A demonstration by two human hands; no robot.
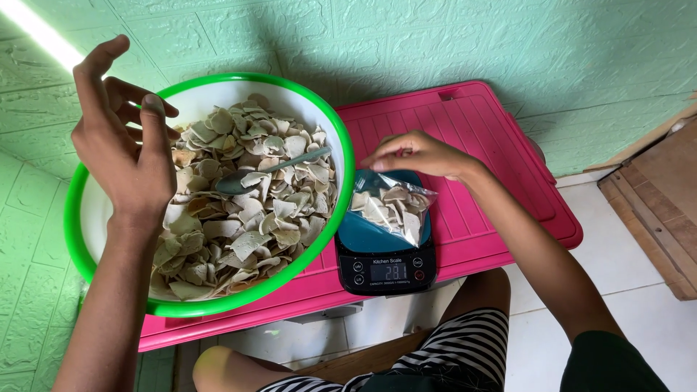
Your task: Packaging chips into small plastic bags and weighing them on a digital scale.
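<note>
Your right hand [417, 154] pinches the top of the clear bag of chips [390, 208] resting on the scale [385, 250]. Left of the scale, your left hand [123, 145] hovers open and empty above the green-rimmed bowl [218, 301].

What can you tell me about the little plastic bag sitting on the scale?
The plastic bag is small, clear and crinkly, partly filled with pale, curled chips like those in the big green-rimmed bowl. It lies slumped on the blue top of the black kitchen scale, which stands on a pink table. Its mouth points up and left, where the right hand hovers over the opening, fingertips at its edge.
</note>
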